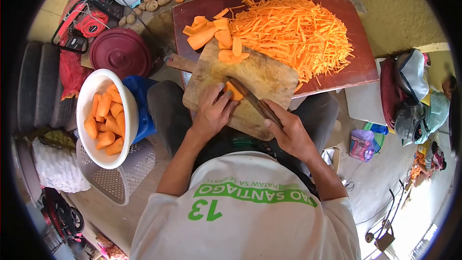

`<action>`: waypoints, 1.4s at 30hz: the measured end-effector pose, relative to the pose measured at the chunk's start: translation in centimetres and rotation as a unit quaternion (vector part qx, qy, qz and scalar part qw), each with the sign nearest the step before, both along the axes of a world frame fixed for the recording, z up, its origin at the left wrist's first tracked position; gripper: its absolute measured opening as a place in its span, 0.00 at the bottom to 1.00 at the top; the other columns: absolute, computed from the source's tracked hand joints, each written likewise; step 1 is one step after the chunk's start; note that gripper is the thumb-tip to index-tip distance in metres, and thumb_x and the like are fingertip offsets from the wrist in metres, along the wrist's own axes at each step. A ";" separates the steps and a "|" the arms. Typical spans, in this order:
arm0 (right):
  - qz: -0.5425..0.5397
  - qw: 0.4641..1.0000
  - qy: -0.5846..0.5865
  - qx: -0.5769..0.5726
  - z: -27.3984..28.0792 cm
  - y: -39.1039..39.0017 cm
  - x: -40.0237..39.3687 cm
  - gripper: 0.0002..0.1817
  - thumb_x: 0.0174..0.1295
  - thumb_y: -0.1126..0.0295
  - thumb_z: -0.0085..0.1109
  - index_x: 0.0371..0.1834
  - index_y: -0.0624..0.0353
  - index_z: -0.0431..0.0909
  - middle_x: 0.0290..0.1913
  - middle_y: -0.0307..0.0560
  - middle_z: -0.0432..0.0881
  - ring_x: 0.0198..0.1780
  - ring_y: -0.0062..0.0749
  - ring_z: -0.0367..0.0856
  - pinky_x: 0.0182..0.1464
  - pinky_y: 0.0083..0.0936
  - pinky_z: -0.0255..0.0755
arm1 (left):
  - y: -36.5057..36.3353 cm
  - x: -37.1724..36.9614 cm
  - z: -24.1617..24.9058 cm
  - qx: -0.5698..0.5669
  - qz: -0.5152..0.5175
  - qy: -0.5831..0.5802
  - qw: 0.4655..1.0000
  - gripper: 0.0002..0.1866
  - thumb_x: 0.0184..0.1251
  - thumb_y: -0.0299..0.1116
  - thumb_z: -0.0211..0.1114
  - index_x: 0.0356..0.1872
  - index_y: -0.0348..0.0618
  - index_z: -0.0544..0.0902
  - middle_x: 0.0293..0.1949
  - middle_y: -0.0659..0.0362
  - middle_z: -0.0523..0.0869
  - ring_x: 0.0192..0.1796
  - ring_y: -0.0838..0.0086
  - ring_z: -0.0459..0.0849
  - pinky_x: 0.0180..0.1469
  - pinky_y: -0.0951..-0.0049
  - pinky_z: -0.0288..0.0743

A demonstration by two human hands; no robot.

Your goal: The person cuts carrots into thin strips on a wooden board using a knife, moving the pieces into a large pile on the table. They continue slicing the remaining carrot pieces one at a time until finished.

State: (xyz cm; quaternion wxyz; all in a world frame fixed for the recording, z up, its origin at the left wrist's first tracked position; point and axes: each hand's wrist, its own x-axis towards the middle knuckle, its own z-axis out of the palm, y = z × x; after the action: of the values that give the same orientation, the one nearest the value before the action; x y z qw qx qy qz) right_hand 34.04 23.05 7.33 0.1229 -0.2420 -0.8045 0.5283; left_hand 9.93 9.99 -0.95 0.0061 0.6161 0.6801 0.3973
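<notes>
A worn wooden cutting board (269,74) lies tilted over my lap and the edge of a red table. My left hand (211,108) has its fingers closed on a carrot piece (234,91) on the board. In my right hand (288,132) is a knife (252,97), its blade against the right side of that piece. Behind the board, a large heap of carrot strips (293,33) covers much of the table. Several peeled carrot chunks (202,36) sit at the heap's left, some of them on the board's upper edge.
The red table (192,7) stands in front of me. On my left are a white basin (129,130) of peeled carrots, a blue container (144,110) and a maroon lid (118,52). A purple bag (362,144) is on the floor at right.
</notes>
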 end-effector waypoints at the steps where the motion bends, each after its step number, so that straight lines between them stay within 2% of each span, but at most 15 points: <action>1: -0.002 1.000 -0.005 0.006 -0.1 -0.1 0.2 0.27 0.82 0.75 0.62 0.80 0.72 0.74 0.61 0.67 0.90 0.60 0.50 0.92 0.65 0.37 0.82 | 0.1 -0.1 -0.1 0.003 -0.005 0.005 1.000 0.16 0.62 0.23 0.85 0.48 0.31 0.90 0.60 0.41 0.86 0.59 0.44 0.87 0.60 0.50 0.83; 5: 0.016 1.000 -0.023 -0.014 0.6 0.3 0.0 0.25 0.82 0.74 0.62 0.79 0.70 0.75 0.59 0.67 0.90 0.58 0.56 0.92 0.63 0.39 0.82 | 0.5 0.0 0.2 0.014 -0.019 0.014 1.000 0.15 0.63 0.19 0.83 0.49 0.30 0.90 0.58 0.42 0.87 0.58 0.44 0.88 0.61 0.50 0.83; 8: 0.017 0.998 -0.060 0.015 1.2 0.4 -0.2 0.26 0.82 0.74 0.61 0.80 0.68 0.74 0.58 0.68 0.89 0.56 0.64 0.90 0.62 0.41 0.82 | 0.5 0.1 0.1 0.001 -0.007 0.002 1.000 0.15 0.63 0.19 0.83 0.49 0.30 0.91 0.59 0.42 0.86 0.57 0.44 0.87 0.61 0.51 0.82; 11: 0.016 0.995 -0.094 0.004 1.2 0.1 -0.1 0.28 0.82 0.73 0.62 0.82 0.66 0.72 0.60 0.69 0.89 0.59 0.70 0.89 0.63 0.44 0.83 | 0.3 0.3 -0.2 0.002 -0.002 0.019 1.000 0.16 0.63 0.20 0.83 0.50 0.31 0.91 0.60 0.43 0.86 0.58 0.44 0.87 0.62 0.50 0.82; 14: 0.002 0.996 -0.070 0.055 1.6 -0.9 0.2 0.32 0.82 0.72 0.64 0.86 0.62 0.69 0.61 0.70 0.89 0.62 0.71 0.89 0.63 0.49 0.84 | 0.3 0.4 0.0 -0.016 -0.005 0.037 0.999 0.17 0.64 0.21 0.82 0.53 0.32 0.91 0.60 0.44 0.86 0.61 0.44 0.85 0.64 0.49 0.82; 17: 0.016 0.989 -0.145 0.029 3.3 -1.5 -0.1 0.35 0.81 0.72 0.66 0.89 0.59 0.68 0.63 0.70 0.89 0.63 0.71 0.89 0.63 0.52 0.85 | 0.1 0.2 -0.1 -0.048 -0.023 0.081 0.995 0.21 0.63 0.24 0.79 0.58 0.35 0.88 0.62 0.44 0.84 0.65 0.45 0.83 0.68 0.46 0.76; 20: 0.025 0.987 -0.153 0.038 2.4 -2.2 -0.1 0.37 0.80 0.73 0.67 0.90 0.57 0.66 0.63 0.70 0.89 0.62 0.71 0.89 0.62 0.52 0.86 | -0.1 0.2 -0.3 -0.067 -0.031 0.088 0.993 0.24 0.59 0.24 0.77 0.60 0.36 0.88 0.64 0.44 0.83 0.67 0.44 0.81 0.70 0.44 0.74; 23: 0.035 0.990 -0.090 0.099 1.8 -2.6 0.3 0.38 0.81 0.68 0.65 0.91 0.59 0.63 0.52 0.70 0.89 0.47 0.71 0.91 0.47 0.58 0.88 | -0.1 0.0 -0.1 -0.073 -0.045 0.091 0.992 0.26 0.57 0.24 0.77 0.61 0.36 0.87 0.65 0.43 0.82 0.68 0.43 0.80 0.70 0.43 0.73; 26: 0.030 0.990 -0.099 0.095 2.2 -2.8 0.2 0.37 0.82 0.68 0.64 0.90 0.60 0.63 0.51 0.71 0.89 0.46 0.73 0.91 0.46 0.58 0.87 | -0.1 -0.1 -0.6 -0.063 -0.045 0.095 0.992 0.28 0.56 0.23 0.75 0.62 0.36 0.87 0.65 0.43 0.82 0.67 0.43 0.80 0.70 0.44 0.74; 29: 0.021 0.989 -0.131 0.064 1.8 -2.3 -0.9 0.36 0.80 0.74 0.66 0.89 0.61 0.65 0.57 0.73 0.89 0.57 0.74 0.90 0.57 0.55 0.86 | 0.1 0.3 -0.9 -0.046 -0.033 0.091 0.994 0.29 0.55 0.22 0.74 0.64 0.35 0.87 0.65 0.44 0.82 0.67 0.44 0.81 0.69 0.44 0.75; 32: 0.022 0.990 -0.095 0.104 0.6 -1.7 -2.1 0.35 0.80 0.74 0.65 0.88 0.62 0.65 0.55 0.74 0.89 0.57 0.74 0.90 0.56 0.56 0.86 | 0.0 0.2 -0.2 -0.057 -0.038 0.087 0.994 0.30 0.56 0.20 0.72 0.65 0.36 0.87 0.65 0.44 0.83 0.66 0.44 0.81 0.69 0.44 0.77; 35: 0.019 0.992 -0.093 0.078 2.2 -1.7 -1.9 0.33 0.81 0.73 0.65 0.87 0.62 0.67 0.56 0.75 0.89 0.57 0.74 0.90 0.55 0.57 0.86 | 0.1 -0.1 -0.5 -0.057 -0.034 0.082 0.994 0.30 0.56 0.20 0.71 0.65 0.37 0.89 0.64 0.45 0.84 0.65 0.44 0.81 0.69 0.45 0.77; 38: 0.024 0.986 -0.141 0.082 2.1 -2.2 -2.0 0.32 0.80 0.73 0.65 0.85 0.62 0.69 0.55 0.75 0.89 0.57 0.73 0.90 0.55 0.57 0.86 | 0.1 0.2 0.1 -0.048 -0.025 0.067 0.996 0.28 0.56 0.20 0.70 0.63 0.37 0.90 0.63 0.46 0.85 0.65 0.43 0.82 0.68 0.45 0.78; 41: 0.020 0.988 -0.092 0.119 1.0 -1.7 -2.7 0.31 0.80 0.73 0.65 0.85 0.63 0.70 0.56 0.75 0.89 0.57 0.73 0.90 0.55 0.56 0.86 | 0.0 0.2 -0.4 -0.037 -0.023 0.059 0.997 0.29 0.54 0.21 0.72 0.62 0.35 0.90 0.61 0.47 0.86 0.64 0.43 0.82 0.68 0.45 0.78; 42: 0.020 0.989 -0.109 0.100 1.4 -1.7 -2.5 0.32 0.80 0.73 0.65 0.85 0.63 0.70 0.56 0.75 0.88 0.57 0.74 0.90 0.55 0.56 0.86 | 0.1 0.1 -0.6 -0.034 -0.027 0.061 0.997 0.29 0.53 0.21 0.72 0.62 0.34 0.90 0.61 0.47 0.86 0.64 0.43 0.82 0.68 0.45 0.78</action>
State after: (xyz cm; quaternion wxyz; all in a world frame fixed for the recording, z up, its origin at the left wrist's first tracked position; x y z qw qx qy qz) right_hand 31.50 21.34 8.69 0.0480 -0.2683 -0.8666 0.4179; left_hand 10.03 10.05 -1.56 -0.0040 0.6569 0.6755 0.3349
